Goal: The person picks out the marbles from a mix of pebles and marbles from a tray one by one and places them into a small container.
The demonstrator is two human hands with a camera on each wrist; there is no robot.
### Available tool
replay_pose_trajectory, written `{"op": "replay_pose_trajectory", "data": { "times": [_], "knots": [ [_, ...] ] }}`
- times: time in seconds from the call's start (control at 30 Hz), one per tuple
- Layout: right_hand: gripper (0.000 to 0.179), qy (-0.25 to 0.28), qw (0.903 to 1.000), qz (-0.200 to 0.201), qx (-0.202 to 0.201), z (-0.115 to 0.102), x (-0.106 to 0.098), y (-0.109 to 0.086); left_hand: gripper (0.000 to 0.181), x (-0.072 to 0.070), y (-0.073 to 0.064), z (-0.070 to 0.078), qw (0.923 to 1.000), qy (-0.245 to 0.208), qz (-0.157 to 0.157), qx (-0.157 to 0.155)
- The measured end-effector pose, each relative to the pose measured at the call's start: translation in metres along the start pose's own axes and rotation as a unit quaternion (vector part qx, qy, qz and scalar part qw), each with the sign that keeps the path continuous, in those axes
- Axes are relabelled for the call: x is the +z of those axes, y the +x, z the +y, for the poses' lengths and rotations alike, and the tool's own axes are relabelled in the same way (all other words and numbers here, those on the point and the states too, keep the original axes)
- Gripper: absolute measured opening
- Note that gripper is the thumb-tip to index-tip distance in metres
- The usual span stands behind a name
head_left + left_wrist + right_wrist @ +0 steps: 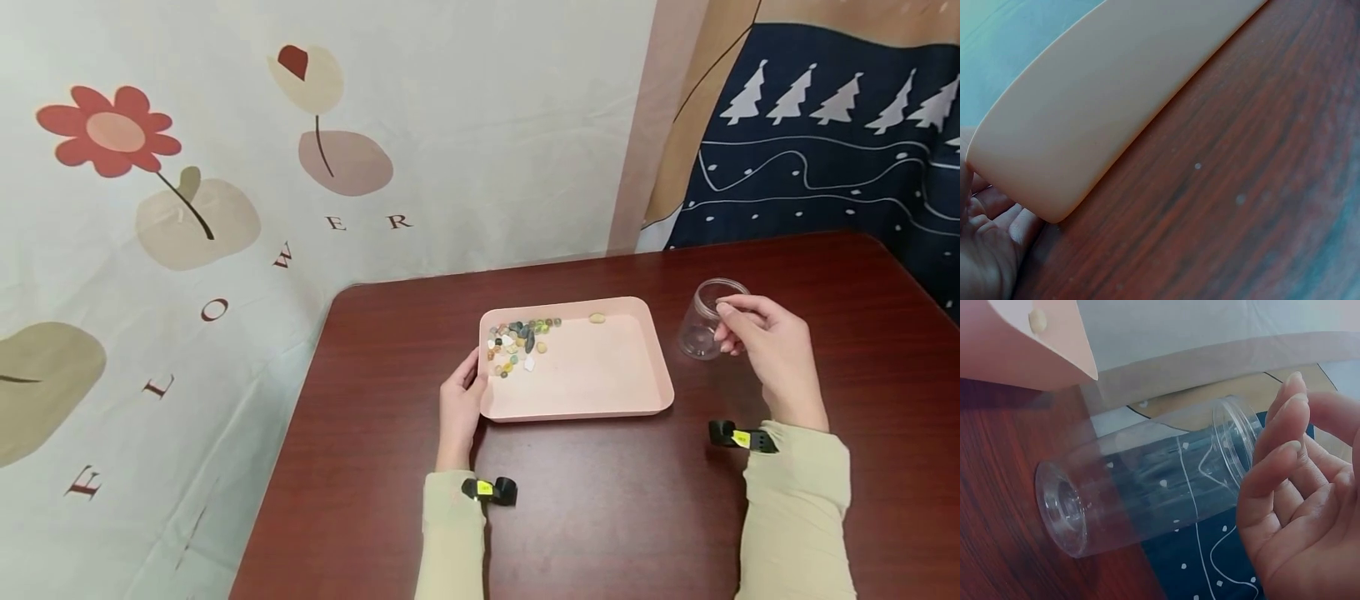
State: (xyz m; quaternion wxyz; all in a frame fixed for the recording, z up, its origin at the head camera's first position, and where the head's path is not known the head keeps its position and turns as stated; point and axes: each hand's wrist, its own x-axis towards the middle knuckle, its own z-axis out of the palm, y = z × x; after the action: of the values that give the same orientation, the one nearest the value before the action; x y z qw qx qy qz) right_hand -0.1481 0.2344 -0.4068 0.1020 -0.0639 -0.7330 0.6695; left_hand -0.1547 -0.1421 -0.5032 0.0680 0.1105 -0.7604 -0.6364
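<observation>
A pink tray (592,375) lies on the table, with my left hand (459,408) holding its left side near the front corner. In the left wrist view, my fingers (997,219) curl at the outside of the tray's corner. Small coloured stones and beads (517,342) cluster at the tray's left end. One pale yellow stone (597,318) lies apart by the back rim. A clear jar (699,329) stands upright right of the tray. My right hand (772,350) is at its mouth, thumb and fingertips brought together. Whether they pinch something small is hidden.
The dark red wooden table (600,508) extends around the tray and jar. Behind it hang a pale curtain (480,125) with printed flowers and a navy cloth (810,167) with white trees.
</observation>
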Motion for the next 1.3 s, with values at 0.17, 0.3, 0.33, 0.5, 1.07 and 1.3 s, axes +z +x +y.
{"op": "replay_pose_trajectory", "data": {
  "times": [0.17, 0.3, 0.33, 0.5, 1.07, 1.3],
  "knots": [
    [0.034, 0.051, 0.9987, 0.002, 0.003, 0.0015, -0.0022, -0.0002, 0.037, 0.0003, -0.0006, -0.0002, 1.0000, 0.003, 0.004, -0.003],
    [0.034, 0.089, 0.9961, 0.002, 0.001, 0.0014, -0.0034, 0.0002, 0.037, 0.0002, -0.0005, -0.0002, 1.0000, 0.003, 0.005, 0.002],
    [0.034, 0.095, 0.9955, 0.002, 0.001, 0.0014, -0.0035, 0.0004, 0.037, 0.0001, -0.0003, -0.0001, 1.0000, 0.004, 0.005, 0.003],
    [0.034, 0.106, 0.9943, 0.007, 0.004, 0.0017, -0.0051, -0.0001, 0.038, -0.0003, -0.0003, 0.0006, 1.0000, 0.004, 0.005, 0.002],
    [0.037, 0.148, 0.9887, 0.015, 0.022, 0.0064, -0.0086, 0.0021, 0.038, -0.0006, -0.0005, -0.0004, 1.0000, -0.002, 0.001, 0.002],
    [0.040, 0.154, 0.9874, 0.016, 0.031, 0.0095, -0.0098, 0.0033, 0.039, -0.0010, -0.0005, 0.0021, 1.0000, 0.000, -0.002, -0.004]
  ]
}}
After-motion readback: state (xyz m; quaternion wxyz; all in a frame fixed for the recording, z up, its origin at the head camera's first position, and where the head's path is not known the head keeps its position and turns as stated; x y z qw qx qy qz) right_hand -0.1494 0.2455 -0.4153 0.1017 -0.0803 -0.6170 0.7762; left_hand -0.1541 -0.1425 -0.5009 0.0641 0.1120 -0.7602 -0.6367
